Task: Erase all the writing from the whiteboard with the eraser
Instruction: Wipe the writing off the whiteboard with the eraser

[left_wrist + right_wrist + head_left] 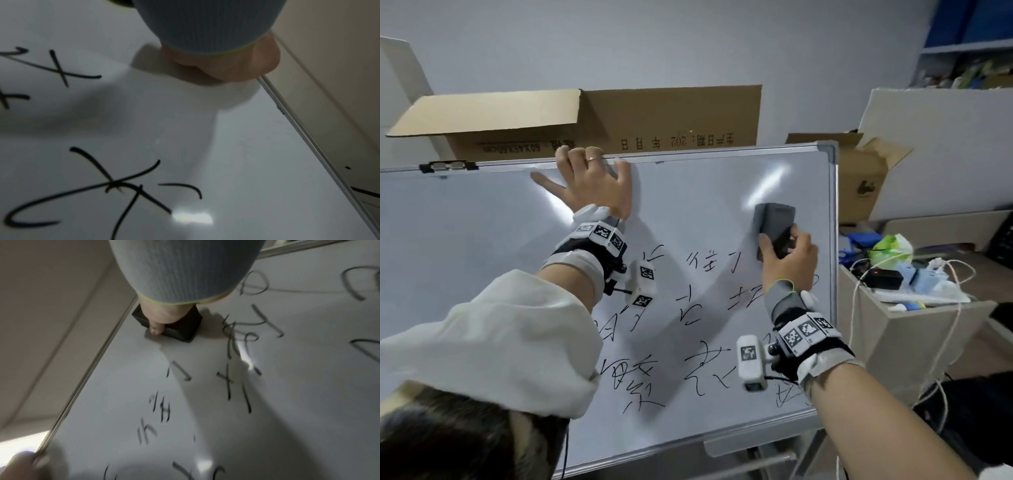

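Now, whiteboard (465, 240): I see it white, metal-framed; black writing (688, 308) across its lower middle.
Eraser (774, 226): dark grey block, flat against upper right.
Right hand (789, 260): fingers curled round eraser.
Left hand (592, 185): fingers hooked over top edge.

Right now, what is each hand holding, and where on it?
Right hand grips the eraser by its lower end. Left hand hooks its fingers over the whiteboard's top edge.

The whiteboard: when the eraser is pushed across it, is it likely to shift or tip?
Probably somewhat: the whiteboard leans tilted on a thin stand. The left hand grips its top edge, seemingly bracing it. The right hand presses the eraser near the unsupported right edge.
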